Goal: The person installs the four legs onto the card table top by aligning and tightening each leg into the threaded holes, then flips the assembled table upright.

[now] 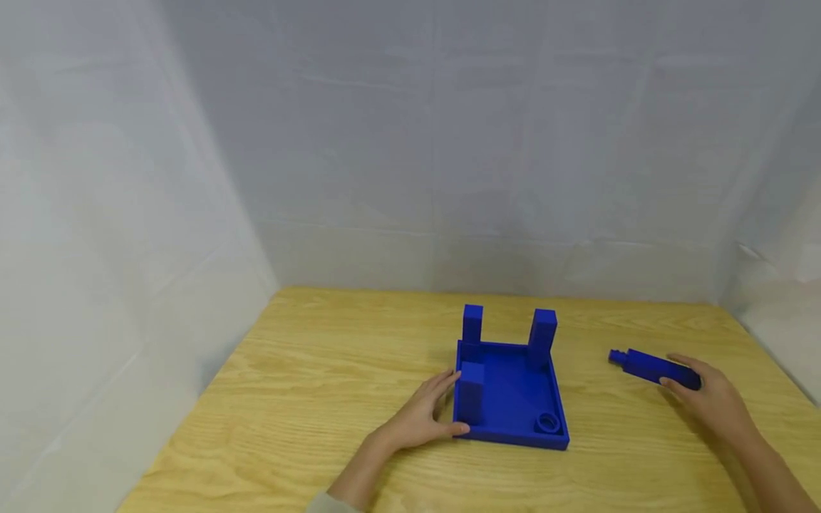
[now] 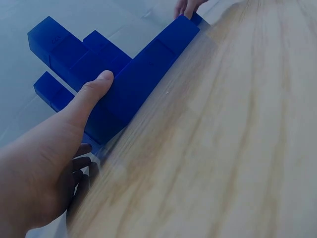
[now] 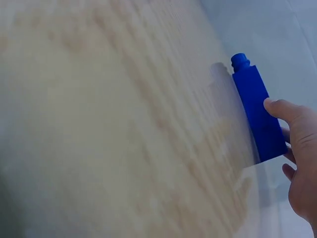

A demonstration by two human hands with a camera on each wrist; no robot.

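Right hand [image 1: 708,395] pinches blue peg block [image 1: 653,367], peg end pointing away. Left hand [image 1: 423,417], fingers relaxed, rests against blue tray [image 1: 513,399] side wall.

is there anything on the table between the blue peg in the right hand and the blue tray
Nothing visible: bare wooden table separates the blue square peg with a round tip, held by the right hand, from the blue plastic tray.

A pale wooden counter [image 1: 308,385] fills the lower view, its grain running across (light pine colour). Behind and on both sides hangs a wrinkled grey-white backdrop [image 1: 449,142], creased at the corners. Lighting is soft and even.
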